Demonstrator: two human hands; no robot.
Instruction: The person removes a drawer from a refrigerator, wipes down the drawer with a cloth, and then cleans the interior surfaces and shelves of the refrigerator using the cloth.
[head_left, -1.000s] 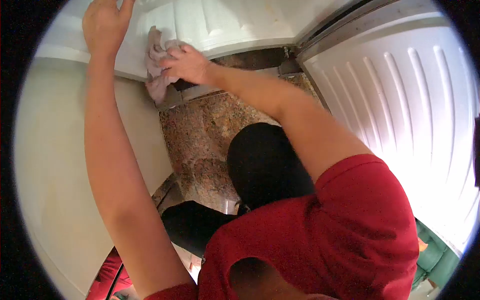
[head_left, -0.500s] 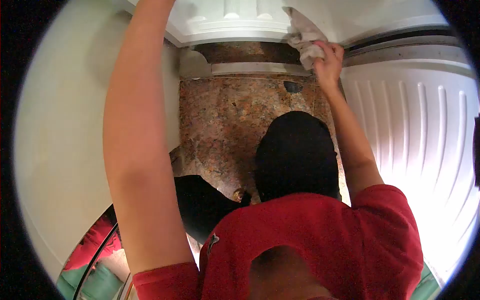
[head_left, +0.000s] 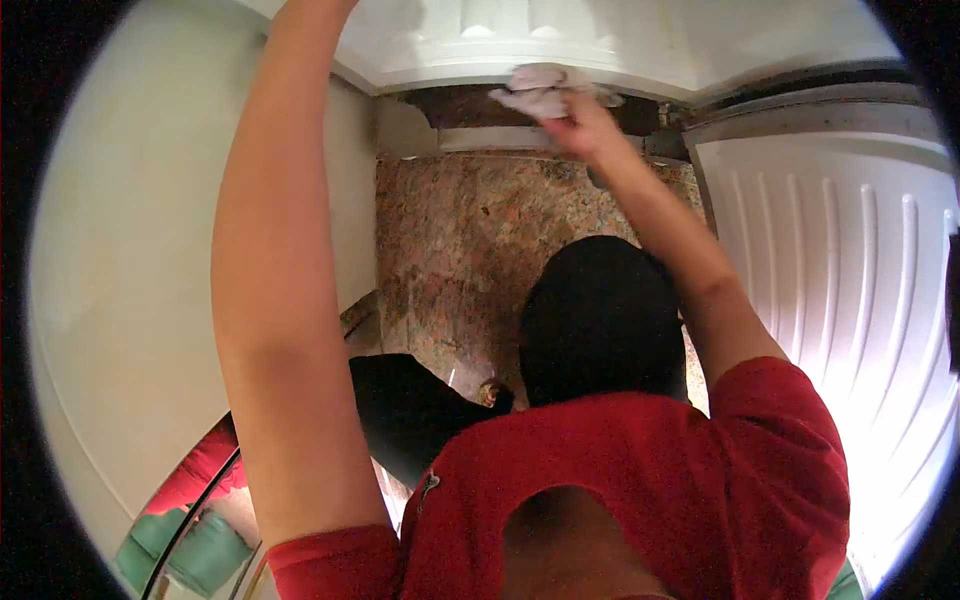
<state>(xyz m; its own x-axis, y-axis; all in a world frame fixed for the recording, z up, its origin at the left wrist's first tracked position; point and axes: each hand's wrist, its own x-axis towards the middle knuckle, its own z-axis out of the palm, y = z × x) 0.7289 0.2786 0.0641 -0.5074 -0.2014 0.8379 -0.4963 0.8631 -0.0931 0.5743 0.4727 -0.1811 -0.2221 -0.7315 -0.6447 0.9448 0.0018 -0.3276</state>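
Observation:
My right hand (head_left: 580, 126) is closed around a crumpled whitish cloth (head_left: 542, 90), both slightly blurred. The cloth lies against the lower front edge of a white appliance cabinet (head_left: 450, 72), over the dark gap beneath it. My left forearm stretches up past the frame's top edge, so the left hand is out of sight. Below my right hand runs a pale strip (head_left: 485, 140) along the foot of the cabinet.
To the right stands an opened white door with a ribbed inner panel (head_left: 800, 250). A smooth pale panel (head_left: 130, 260) rises on the left. Speckled brown stone floor (head_left: 450, 220) lies between them, with my black-clad knees (head_left: 600, 320) above it.
My right hand has moved left with the cloth along the cabinet's lower edge, away from the corner near the ribbed door. The left arm stays nearly in place.

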